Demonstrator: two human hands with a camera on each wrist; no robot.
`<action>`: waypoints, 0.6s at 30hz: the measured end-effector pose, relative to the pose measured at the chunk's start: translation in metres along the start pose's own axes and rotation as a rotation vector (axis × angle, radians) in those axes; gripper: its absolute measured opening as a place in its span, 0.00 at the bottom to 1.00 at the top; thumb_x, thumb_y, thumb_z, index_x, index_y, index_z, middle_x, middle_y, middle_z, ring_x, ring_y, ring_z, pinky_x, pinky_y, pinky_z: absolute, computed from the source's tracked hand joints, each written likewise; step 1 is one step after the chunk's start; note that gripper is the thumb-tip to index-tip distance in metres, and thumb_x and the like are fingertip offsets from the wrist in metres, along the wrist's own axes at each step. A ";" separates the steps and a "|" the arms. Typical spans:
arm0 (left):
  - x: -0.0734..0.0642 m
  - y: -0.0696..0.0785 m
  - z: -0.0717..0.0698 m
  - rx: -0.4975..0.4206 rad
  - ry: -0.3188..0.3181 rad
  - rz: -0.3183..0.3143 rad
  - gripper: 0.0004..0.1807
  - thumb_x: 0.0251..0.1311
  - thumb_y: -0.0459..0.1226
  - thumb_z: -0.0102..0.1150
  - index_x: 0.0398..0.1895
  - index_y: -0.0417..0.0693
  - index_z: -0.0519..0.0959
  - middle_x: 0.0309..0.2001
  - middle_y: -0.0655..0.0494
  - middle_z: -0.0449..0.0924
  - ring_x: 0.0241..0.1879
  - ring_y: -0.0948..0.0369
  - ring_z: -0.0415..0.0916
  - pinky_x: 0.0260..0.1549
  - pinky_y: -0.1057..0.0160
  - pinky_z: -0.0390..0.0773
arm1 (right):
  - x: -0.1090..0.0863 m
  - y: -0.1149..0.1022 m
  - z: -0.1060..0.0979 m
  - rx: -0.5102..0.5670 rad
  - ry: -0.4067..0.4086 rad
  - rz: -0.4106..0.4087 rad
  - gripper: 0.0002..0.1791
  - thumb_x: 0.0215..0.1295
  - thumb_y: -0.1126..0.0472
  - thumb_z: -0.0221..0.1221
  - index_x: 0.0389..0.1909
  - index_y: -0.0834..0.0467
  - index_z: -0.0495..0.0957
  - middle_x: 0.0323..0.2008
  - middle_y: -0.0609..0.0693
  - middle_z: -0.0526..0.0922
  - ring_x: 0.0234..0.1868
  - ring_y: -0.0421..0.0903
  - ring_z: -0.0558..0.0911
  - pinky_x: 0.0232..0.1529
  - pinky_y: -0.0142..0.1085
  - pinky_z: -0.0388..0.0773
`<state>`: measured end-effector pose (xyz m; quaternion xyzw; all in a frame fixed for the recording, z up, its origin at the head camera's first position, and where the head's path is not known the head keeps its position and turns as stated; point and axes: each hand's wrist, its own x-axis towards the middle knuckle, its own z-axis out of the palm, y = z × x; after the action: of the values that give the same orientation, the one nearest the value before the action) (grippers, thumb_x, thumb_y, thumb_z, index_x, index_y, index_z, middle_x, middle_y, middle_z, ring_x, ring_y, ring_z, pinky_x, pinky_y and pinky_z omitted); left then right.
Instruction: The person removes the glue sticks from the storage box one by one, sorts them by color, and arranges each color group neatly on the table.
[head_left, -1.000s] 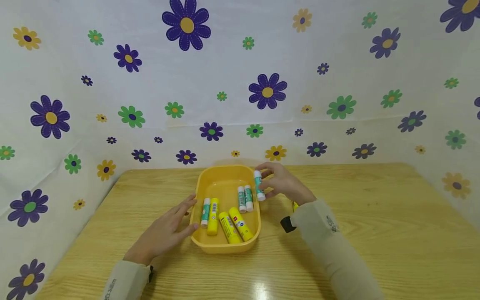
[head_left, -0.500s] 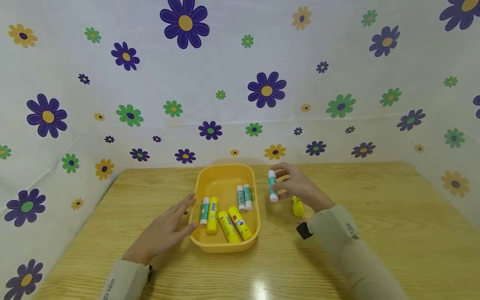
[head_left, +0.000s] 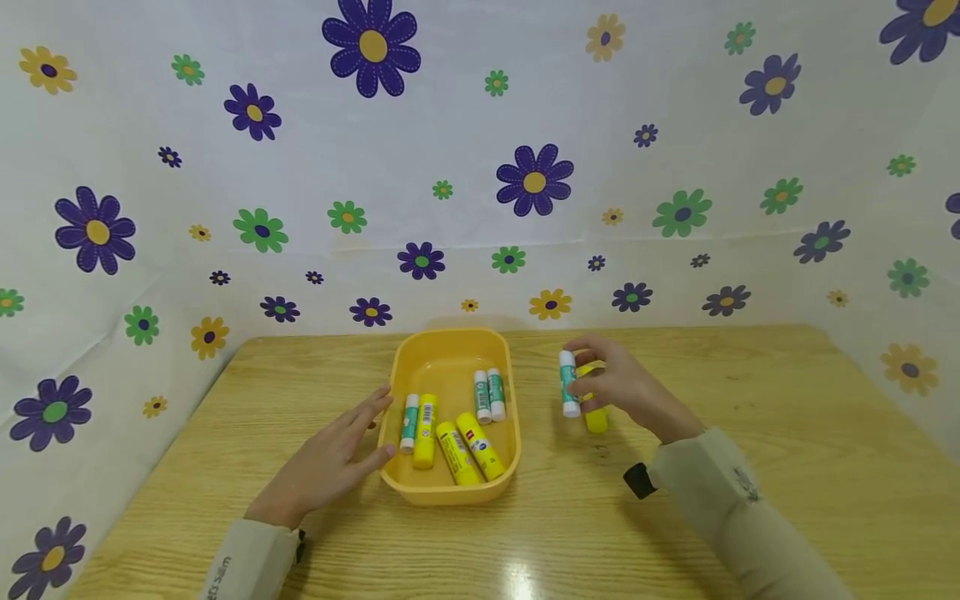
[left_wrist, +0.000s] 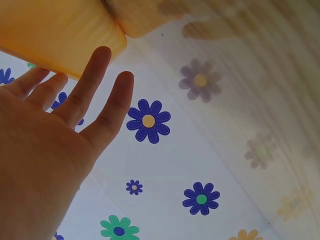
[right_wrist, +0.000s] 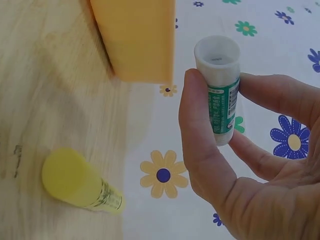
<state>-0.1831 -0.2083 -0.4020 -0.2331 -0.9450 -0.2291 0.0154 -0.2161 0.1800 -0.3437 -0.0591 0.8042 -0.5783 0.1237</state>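
In the head view, my right hand (head_left: 630, 396) pinches a white-and-green glue stick (head_left: 569, 385) upright between thumb and fingers, right of the yellow tray (head_left: 450, 497). The right wrist view shows this glue stick (right_wrist: 223, 107) clear of the table, its hollow white end facing the camera. A yellow glue stick (head_left: 597, 420) lies on the table behind it, partly covered by my right hand. My left hand (head_left: 326, 467) is at the tray's left side with fingers extended. In the left wrist view, those fingers (left_wrist: 95, 75) reach the tray's outer wall (left_wrist: 65, 35).
Inside the tray are a green glue stick (head_left: 409, 425) beside a yellow one (head_left: 425, 433) at left, two yellow ones lower right, and two green ones upper right. A flower-printed white sheet (head_left: 637, 83) hangs behind the wooden table (head_left: 750, 467).
My right hand has moved right, carrying the green glue stick from the tray's right rim to near the yellow glue stick on the table. My left hand stays at the tray.
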 end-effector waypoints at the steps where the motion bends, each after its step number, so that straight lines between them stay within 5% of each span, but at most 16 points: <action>1: 0.000 0.000 0.000 0.001 0.000 0.002 0.38 0.73 0.54 0.53 0.79 0.48 0.58 0.80 0.50 0.53 0.60 0.47 0.77 0.56 0.33 0.73 | -0.002 0.001 -0.001 0.006 -0.004 -0.007 0.34 0.64 0.75 0.60 0.70 0.70 0.61 0.61 0.71 0.66 0.46 0.59 0.80 0.40 0.46 0.87; 18: 0.001 0.000 0.000 -0.011 0.000 -0.001 0.38 0.72 0.54 0.54 0.79 0.48 0.59 0.79 0.49 0.53 0.60 0.47 0.76 0.55 0.32 0.74 | -0.035 0.023 -0.013 0.025 -0.040 -0.071 0.37 0.59 0.76 0.61 0.69 0.74 0.58 0.56 0.72 0.67 0.40 0.53 0.81 0.35 0.45 0.87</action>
<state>-0.1837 -0.2078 -0.4018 -0.2328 -0.9437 -0.2344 0.0143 -0.1850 0.2077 -0.3568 -0.0975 0.7917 -0.5910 0.1199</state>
